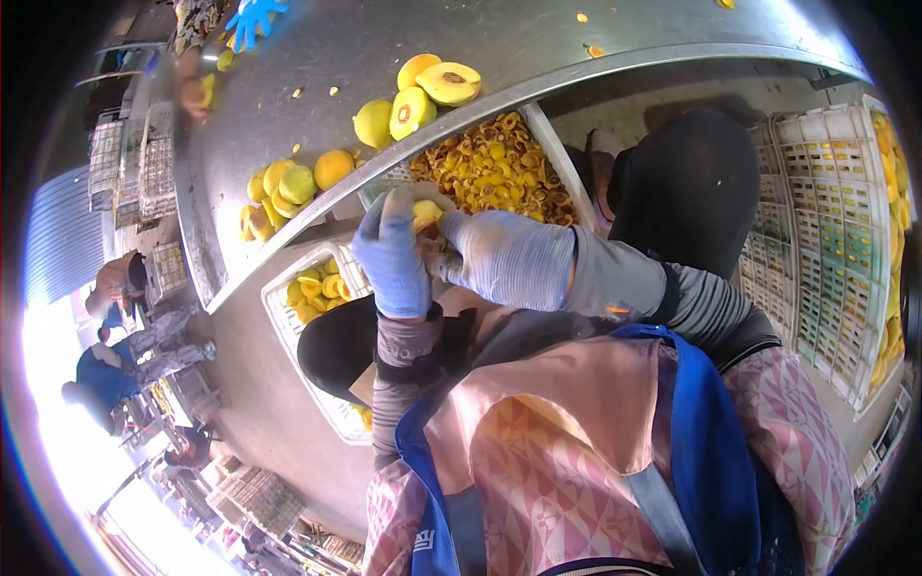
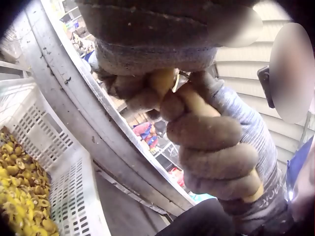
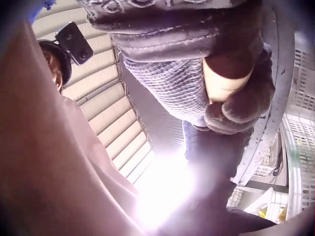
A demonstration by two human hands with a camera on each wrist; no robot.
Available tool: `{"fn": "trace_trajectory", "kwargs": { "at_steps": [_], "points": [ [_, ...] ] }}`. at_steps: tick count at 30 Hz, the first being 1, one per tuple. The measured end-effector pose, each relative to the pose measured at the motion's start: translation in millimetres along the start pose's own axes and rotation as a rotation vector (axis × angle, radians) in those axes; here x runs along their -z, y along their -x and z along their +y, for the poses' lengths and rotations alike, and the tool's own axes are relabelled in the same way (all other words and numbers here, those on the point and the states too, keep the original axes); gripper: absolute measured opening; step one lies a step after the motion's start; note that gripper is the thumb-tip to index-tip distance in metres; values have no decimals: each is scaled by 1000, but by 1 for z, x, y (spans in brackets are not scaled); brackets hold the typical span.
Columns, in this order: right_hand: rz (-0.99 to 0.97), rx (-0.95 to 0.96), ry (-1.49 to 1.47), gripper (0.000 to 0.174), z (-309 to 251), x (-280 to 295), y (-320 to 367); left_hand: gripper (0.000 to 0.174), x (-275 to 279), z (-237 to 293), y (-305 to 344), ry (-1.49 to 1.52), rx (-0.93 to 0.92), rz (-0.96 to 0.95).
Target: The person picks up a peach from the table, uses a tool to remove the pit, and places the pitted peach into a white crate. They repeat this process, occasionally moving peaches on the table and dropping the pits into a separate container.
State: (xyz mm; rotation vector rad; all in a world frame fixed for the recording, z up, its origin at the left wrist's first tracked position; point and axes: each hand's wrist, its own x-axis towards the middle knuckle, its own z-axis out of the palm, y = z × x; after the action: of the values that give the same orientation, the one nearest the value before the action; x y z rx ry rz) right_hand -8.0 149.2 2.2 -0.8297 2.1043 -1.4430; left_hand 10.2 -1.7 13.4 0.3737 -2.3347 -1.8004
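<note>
Both hands wear pale blue knit gloves and meet above the bin below the metal table's edge. In the head view my left hand [image 1: 392,254] holds a piece of yellow peach [image 1: 426,213]. My right hand [image 1: 509,261] comes in from the right, its fingers right at the peach. The right fist [image 2: 211,142] in the left wrist view is curled round a tool with a pale handle [image 3: 227,83]; its working end is mostly hidden between the hands. Halved peaches [image 1: 413,112] lie on the table ahead.
The metal table [image 1: 538,38] has a raised rim. Below it, a bin holds pitted scraps [image 1: 499,158]. A white crate [image 1: 279,298] with yellow peach pieces stands at the left knee, stacked crates [image 1: 826,221] at the right. A blue glove [image 1: 253,21] shows across the table.
</note>
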Motion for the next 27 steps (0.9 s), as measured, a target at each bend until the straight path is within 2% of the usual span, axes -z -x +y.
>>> {"fn": "trace_trajectory", "kwargs": {
  "at_steps": [4,6,7,9,10,12,13,15,16,18,19,21,22,23,25,26,27],
  "points": [
    [5,43,42,35,9,-5,-2,41,-1,-7,-1,135,122,30],
    [-19,99,-209,36,14,-5,-4,43,0,-4,1,216,72,-29],
    [-18,101,-208,36,14,-7,-6,43,2,-2,2,216,70,-28],
    [-98,-84,-461,31,13,-8,-8,45,4,-1,2,218,119,-81],
    [-98,-85,-461,31,5,1,-7,45,5,-1,1,218,119,-82],
    [-360,-487,-939,26,-12,24,-4,44,7,-2,-3,241,-6,-186],
    [-359,-486,-938,26,-9,21,-5,44,5,-1,-3,242,-7,-186],
    [-397,-443,-1200,22,-5,15,-7,41,-2,2,-2,380,-127,-116],
    [-396,-439,-1201,22,-10,18,-7,41,-5,3,1,378,-130,-118],
    [-321,-346,-675,24,-23,26,-5,39,-9,0,10,340,-167,12],
    [-321,-348,-677,24,-22,27,-5,39,-7,-5,11,339,-164,11],
    [-415,-486,-711,27,-20,31,-5,36,-1,-13,11,217,-108,-21],
    [-428,-389,-725,32,-11,28,-5,34,-1,-7,12,217,-128,-38],
    [-428,-388,-720,32,4,14,-8,34,-1,-6,11,221,-131,-36],
    [156,280,-160,30,23,-10,-15,34,0,-5,9,23,-191,97],
    [157,285,-156,30,22,-11,-10,34,0,-7,8,24,-197,99],
    [174,197,29,30,10,-5,-1,34,1,-10,8,51,-161,110]
  ]
}}
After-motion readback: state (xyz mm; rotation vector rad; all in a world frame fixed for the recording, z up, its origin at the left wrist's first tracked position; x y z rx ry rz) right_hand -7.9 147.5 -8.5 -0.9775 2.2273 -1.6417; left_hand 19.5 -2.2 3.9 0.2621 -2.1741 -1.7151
